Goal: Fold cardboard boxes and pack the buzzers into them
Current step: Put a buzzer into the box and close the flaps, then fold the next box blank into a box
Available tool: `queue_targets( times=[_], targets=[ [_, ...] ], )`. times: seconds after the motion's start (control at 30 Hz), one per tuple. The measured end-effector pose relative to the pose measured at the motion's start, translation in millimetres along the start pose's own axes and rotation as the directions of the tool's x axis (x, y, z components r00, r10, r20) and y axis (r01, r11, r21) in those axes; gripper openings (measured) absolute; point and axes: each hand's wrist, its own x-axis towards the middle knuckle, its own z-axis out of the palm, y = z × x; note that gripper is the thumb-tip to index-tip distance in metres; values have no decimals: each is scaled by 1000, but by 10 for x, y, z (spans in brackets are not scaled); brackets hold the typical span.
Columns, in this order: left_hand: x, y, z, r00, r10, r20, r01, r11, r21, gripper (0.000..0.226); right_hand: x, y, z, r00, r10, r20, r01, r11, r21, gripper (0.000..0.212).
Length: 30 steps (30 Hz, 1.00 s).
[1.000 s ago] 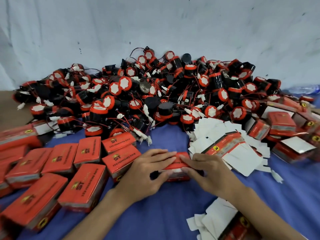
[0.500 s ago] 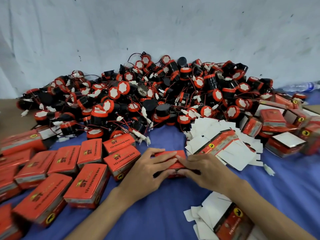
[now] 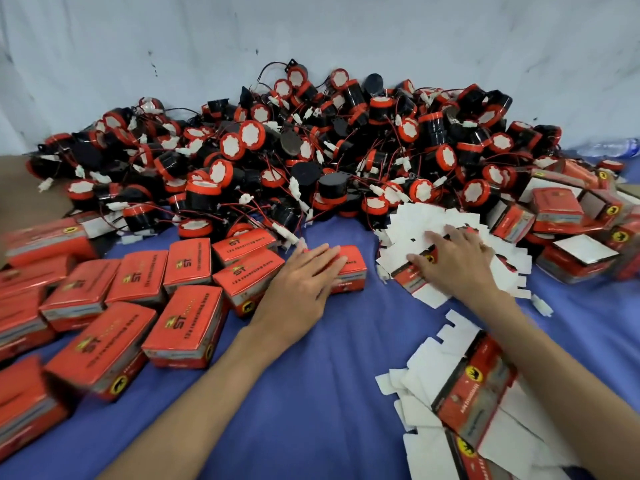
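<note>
From here, the left hand covers the near-left half of the closed box, so I can't see that end's flap. The right hand hides the middle of the flat carton pile. The packed boxes at the left edge are smeared and cropped. A plastic bottle is cut off at the right, and the nearer carton stack runs off the bottom.

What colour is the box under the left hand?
The box is red, seen in the head view.
</note>
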Motion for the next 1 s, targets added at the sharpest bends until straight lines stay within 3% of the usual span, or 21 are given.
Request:
queue_targets(
  times=[0.1,0.2,0.27,0.37,0.43,0.5,0.57,0.6,0.67,0.7,0.8,0.87,0.93,1.0],
  targets=[
    [12,-28,2,1000,-6,-20,7,998,64,36,-35,-15,74,985,-31,-171,65,979,195,63],
    [5,-35,-11,999,-20,-49,25,993,111,34,-67,27,31,966,72,-248,79,831,551,63],
    [21,-57,-36,996,-40,-80,53,984,170,31,-56,77,-51,953,179,-246,43,720,692,49],
    [19,-86,-67,991,-116,-74,133,938,320,28,-55,111,-170,916,337,-219,45,457,888,1],
    [8,-56,-60,982,-181,-58,190,915,355,34,-75,89,-275,861,458,-223,101,275,956,23],
    [-12,-14,-71,980,-182,-81,196,954,228,39,-102,26,-370,817,545,-191,128,151,980,26],
    [-20,78,-124,983,-150,-108,134,981,-142,42,-148,-103,-403,834,544,-95,111,4,994,23],
    [-25,140,-162,983,-173,-59,138,912,-387,46,-178,-183,-389,858,512,-51,90,-50,995,21],
    [-33,257,-218,962,-244,125,256,638,-726,48,-264,-370,-314,911,412,-14,37,-49,998,16],
    [-45,292,-209,938,-272,216,334,539,-773,44,-318,-461,-268,932,363,1,14,-39,999,14],
    [-79,294,-169,896,-352,273,428,516,-742,23,-434,-647,-134,971,235,51,-31,-85,996,20],
    [-72,266,-162,873,-407,268,450,462,-765,36,-470,-662,-82,981,176,76,-63,-81,995,27],
    [-75,244,-170,866,-412,284,446,379,-811,30,-501,-661,-57,989,124,80,-83,23,996,33],
    [-66,251,-193,861,-423,283,432,312,-847,24,-513,-670,-33,995,89,38,-56,214,975,35]
  ],
)
